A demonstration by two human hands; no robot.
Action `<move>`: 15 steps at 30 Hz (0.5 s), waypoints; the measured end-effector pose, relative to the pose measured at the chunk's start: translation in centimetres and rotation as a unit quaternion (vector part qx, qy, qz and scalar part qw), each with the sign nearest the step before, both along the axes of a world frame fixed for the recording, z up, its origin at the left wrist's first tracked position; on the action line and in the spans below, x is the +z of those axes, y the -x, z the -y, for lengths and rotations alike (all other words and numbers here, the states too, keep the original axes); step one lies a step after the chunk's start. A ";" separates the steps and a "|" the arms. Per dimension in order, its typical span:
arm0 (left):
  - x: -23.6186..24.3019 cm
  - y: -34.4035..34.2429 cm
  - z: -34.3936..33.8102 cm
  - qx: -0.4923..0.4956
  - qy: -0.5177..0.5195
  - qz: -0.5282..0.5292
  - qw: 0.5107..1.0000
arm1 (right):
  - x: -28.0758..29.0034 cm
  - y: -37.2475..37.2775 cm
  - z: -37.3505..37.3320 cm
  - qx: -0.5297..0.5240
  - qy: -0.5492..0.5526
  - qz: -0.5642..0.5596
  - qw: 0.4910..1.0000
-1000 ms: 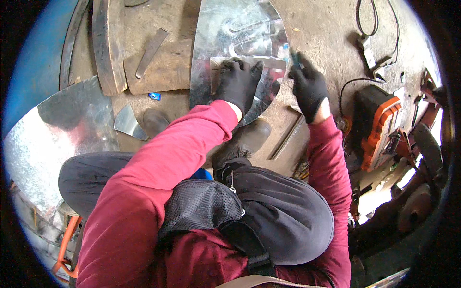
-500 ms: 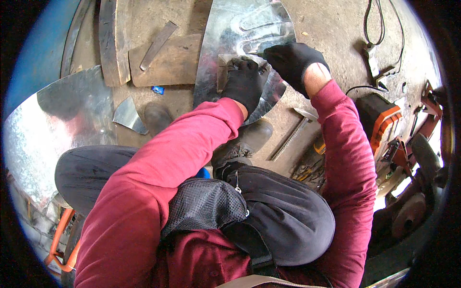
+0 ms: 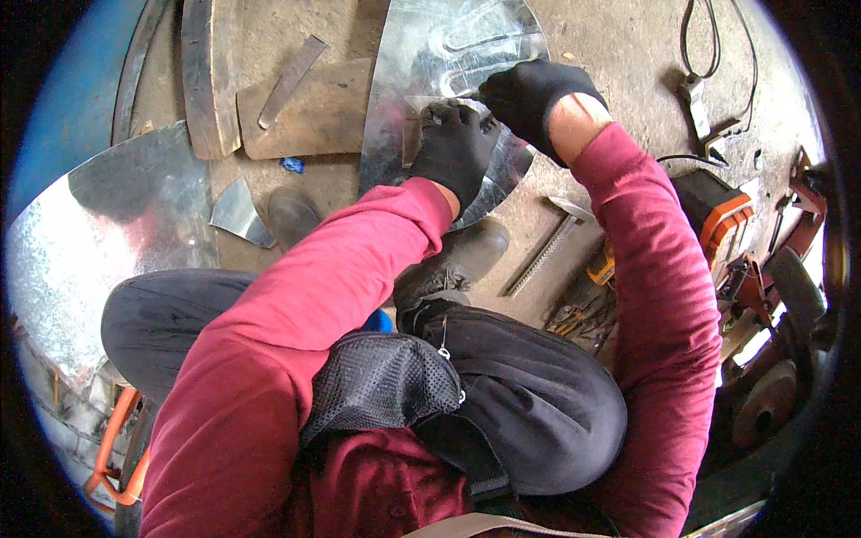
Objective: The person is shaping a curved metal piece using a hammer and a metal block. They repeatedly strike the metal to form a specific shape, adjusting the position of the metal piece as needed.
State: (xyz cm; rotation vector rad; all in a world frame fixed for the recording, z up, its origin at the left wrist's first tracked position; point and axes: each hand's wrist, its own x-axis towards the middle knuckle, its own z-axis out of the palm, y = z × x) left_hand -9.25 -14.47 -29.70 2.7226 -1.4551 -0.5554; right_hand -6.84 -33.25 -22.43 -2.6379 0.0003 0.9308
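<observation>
A curved piece of shiny sheet metal (image 3: 448, 40) lies on the concrete. My gloved left hand (image 3: 448, 152) presses on it, fingers bent over a flat metal straightedge (image 3: 413, 133) that is partly hidden beneath them. Just beyond and to the right, my gloved right hand (image 3: 529, 103) is closed, fingertips down near the straightedge, around something hidden by the glove. A long serrated steel piece (image 3: 538, 255) lies beside my boot (image 3: 471, 247), below the sheet.
Wooden boards (image 3: 305, 121), a flat bar (image 3: 289, 81), another large sheet (image 3: 108, 260), a metal offcut (image 3: 235, 215) and a blue scrap (image 3: 292, 164) are at left. Right are cables (image 3: 716, 49), an orange-black toolbox (image 3: 722, 220), hand tools (image 3: 578, 305) and metal equipment (image 3: 780, 287).
My right hand, earlier off the sheet's right edge holding a slim dark teal tool, has moved up and left onto the sheet, hiding that tool. My left hand stays on the straightedge, fingers slightly shifted.
</observation>
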 end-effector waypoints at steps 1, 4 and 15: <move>0.2 0.1 0.0 0.006 -0.001 -0.023 1.000 | 0.1 0.2 0.0 0.008 0.011 -0.009 1.000; 0.1 0.1 0.0 -0.011 -0.007 -0.015 1.000 | 0.0 1.0 0.6 0.008 0.023 -0.023 0.999; 0.9 0.0 0.5 -0.020 -0.071 -0.028 0.997 | 2.7 3.9 4.6 0.014 0.081 -0.036 0.996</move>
